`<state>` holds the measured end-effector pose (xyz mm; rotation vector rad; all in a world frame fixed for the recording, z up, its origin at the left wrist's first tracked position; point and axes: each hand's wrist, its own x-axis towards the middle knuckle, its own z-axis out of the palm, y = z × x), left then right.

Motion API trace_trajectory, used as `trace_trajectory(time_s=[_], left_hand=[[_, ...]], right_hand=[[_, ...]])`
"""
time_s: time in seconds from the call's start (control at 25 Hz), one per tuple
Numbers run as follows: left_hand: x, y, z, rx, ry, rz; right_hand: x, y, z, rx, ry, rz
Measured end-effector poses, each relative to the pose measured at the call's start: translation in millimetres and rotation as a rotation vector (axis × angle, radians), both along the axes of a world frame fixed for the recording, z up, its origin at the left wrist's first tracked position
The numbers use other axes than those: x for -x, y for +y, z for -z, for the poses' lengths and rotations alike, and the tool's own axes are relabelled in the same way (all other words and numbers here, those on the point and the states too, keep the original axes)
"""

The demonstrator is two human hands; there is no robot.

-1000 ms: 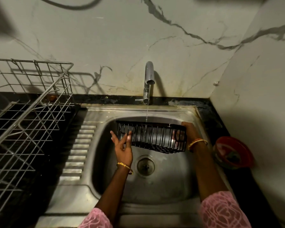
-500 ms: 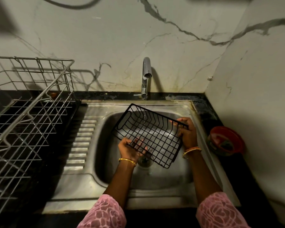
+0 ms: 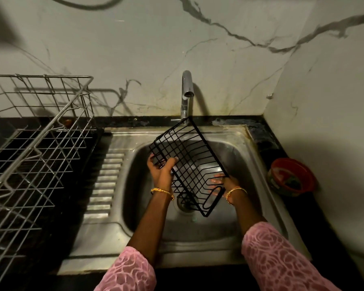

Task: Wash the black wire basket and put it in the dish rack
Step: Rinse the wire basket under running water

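The black wire basket (image 3: 192,162) hangs tilted over the steel sink (image 3: 235,156), one corner up near the tap (image 3: 186,91), the opposite corner down above the drain. My left hand (image 3: 162,168) grips its left edge. My right hand (image 3: 223,182) holds its right side, fingers showing through the wires. A thin stream of water runs from the tap onto the basket's top corner. The metal dish rack (image 3: 34,148) stands on the counter to the left of the sink.
A ribbed drainboard (image 3: 105,181) lies between sink bowl and rack. A red bowl (image 3: 291,177) sits on the black counter at the right, close to the side wall. A marble wall rises behind the tap.
The basket has been turned from level under the tap to steeply tilted, one corner raised toward the spout. Both hands shifted their grips, the right one dropping lower.
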<state>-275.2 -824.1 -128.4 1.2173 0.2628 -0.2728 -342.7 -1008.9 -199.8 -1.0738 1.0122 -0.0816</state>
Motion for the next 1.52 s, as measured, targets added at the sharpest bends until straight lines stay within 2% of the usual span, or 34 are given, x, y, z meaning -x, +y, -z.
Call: trace_trajectory(time_s=[0.16,0.24,0.36,0.4,0.44,0.48,0.56,0.68,0.8,0.92,1.12,1.24,1.36,1.52], left_hand=[[-16.8,4.2,-2.9,-0.086,-0.004,-0.043],[-23.8,6.9,-3.6,-0.087,0.015,-0.049],[-34.6,9.4,-2.0,-0.085,0.031,-0.076],[-37.2,9.6,-1.1,-0.076,0.036,-0.089],[-39.6,9.9,-1.4,-0.064,0.043,-0.102],[-41.3,10.8,-3.0,-0.054,0.054,-0.11],[-45.6,10.0,-2.2,-0.051,0.053,-0.12],[-48.9,5.7,-4.6,-0.091,0.053,-0.147],[-52.5,2.5,-10.2,-0.125,0.043,-0.156],[-57.3,3.0,-18.7,-0.126,0.06,-0.147],[-60.7,3.9,-26.1,-0.124,0.094,-0.113],[-59.3,3.4,-23.5,-0.161,0.032,-0.105],[-57.3,4.7,-24.1,-0.157,-0.03,-0.111],[-58.5,6.5,-25.3,-0.15,-0.043,-0.106]], right_hand=[[-31.5,6.2,3.7,0.067,0.123,-0.064],[-47.5,5.5,4.3,0.196,0.172,-0.124],[-63.5,13.0,-10.0,0.751,0.289,-0.195],[-66.1,21.3,-20.4,0.939,0.221,-0.144],[-71.9,27.6,-26.7,1.055,0.071,-0.102],[-79.3,36.0,-36.1,1.064,-0.094,-0.087],[-98.0,43.8,-45.0,0.856,-0.246,-0.195],[-121.3,40.9,-49.0,0.4,-0.188,-0.302],[-135.4,39.4,-73.2,0.218,-0.193,-0.334],[-149.6,36.5,-103.8,0.161,-0.214,-0.376],[-161.2,33.4,-131.3,0.208,-0.194,-0.499],[-151.7,28.9,-129.1,0.206,-0.107,-0.529],[-139.8,22.4,-124.1,0.292,0.057,-0.65],[-135.9,20.9,-122.6,0.329,0.123,-0.672]])
